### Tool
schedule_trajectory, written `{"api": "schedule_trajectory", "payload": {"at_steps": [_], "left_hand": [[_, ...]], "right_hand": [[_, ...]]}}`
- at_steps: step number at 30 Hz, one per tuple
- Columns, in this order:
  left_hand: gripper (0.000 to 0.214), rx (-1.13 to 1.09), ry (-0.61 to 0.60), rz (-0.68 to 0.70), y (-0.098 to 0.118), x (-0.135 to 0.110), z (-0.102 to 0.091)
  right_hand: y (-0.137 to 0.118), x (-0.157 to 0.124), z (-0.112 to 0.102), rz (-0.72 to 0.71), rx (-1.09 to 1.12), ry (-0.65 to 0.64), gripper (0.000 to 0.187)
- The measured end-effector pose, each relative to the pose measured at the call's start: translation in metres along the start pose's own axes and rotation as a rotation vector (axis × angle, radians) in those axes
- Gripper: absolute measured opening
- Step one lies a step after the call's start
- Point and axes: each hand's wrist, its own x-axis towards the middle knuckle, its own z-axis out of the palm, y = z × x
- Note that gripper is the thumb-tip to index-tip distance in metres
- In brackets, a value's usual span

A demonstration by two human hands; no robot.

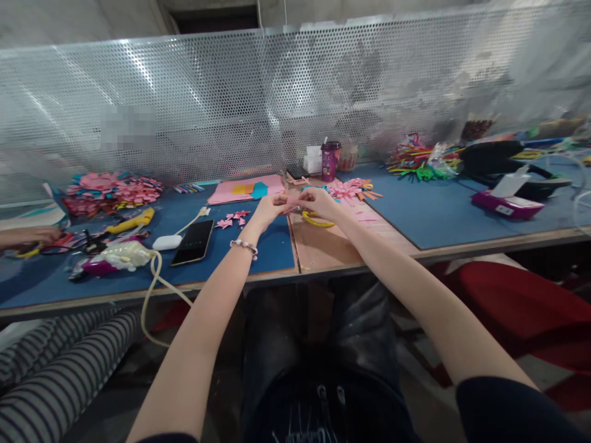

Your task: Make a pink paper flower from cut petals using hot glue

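My left hand (pixel 271 209) and my right hand (pixel 317 202) meet above the table, both closed on one small pink paper piece (pixel 292 203). Its exact shape is too small to make out. Under my right hand lie yellow-handled scissors (pixel 318 220). Several small folded pink paper pieces (pixel 233 218) are scattered left of my left hand. Behind my hands, a stack of pink paper sheets (pixel 225 189) carries orange and blue pieces. A pile of pink paper strips (pixel 349 189) sits just beyond my right hand.
At left are a phone (pixel 194 242), a white case with a cable (pixel 167 242), a yellow banana-shaped thing (pixel 131 221) and another person's hand (pixel 39 236). A purple cup (pixel 330 161) stands behind; a purple tissue pack (pixel 508 204) lies right. A perforated metal panel (pixel 207 92) closes the back.
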Motion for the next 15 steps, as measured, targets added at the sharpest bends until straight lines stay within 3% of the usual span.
{"api": "schedule_trajectory", "payload": {"at_steps": [9, 12, 15], "left_hand": [[0.041, -0.002, 0.049, -0.036, 0.003, -0.001, 0.001], [0.050, -0.031, 0.010, -0.106, 0.003, -0.002, 0.000], [0.042, -0.021, -0.060, -0.160, 0.002, -0.003, -0.002]], "right_hand": [[0.007, 0.001, -0.002, 0.018, -0.083, -0.056, 0.038], [0.008, 0.001, -0.007, 0.025, -0.103, -0.055, 0.032], [0.006, 0.001, -0.011, 0.031, -0.101, -0.069, 0.030]]}}
